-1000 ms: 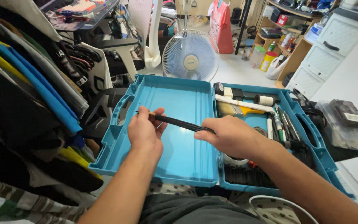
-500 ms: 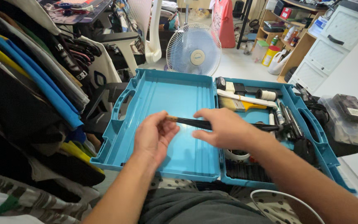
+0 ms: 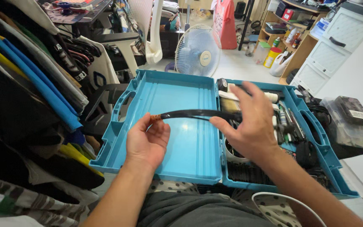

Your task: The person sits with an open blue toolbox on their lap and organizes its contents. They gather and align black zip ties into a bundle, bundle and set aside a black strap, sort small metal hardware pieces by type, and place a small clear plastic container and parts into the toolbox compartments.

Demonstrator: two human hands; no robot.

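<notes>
Head view shows your left hand palm-up over the empty lid half of the open teal tool case, its fingers pinching the orange-tipped end of a long black strap. That strap runs in a shallow arc rightward from your fingertips, hanging above the lid floor rather than lying on it, and reaches your right hand. Your right hand sits over the case's hinge line, thumb under the strap and fingers spread wide and lifted above it, so it supports more than grips. Just behind that hand, in the filled half, lie a paintbrush and several pens. A white fan stands on the floor beyond the case.
</notes>
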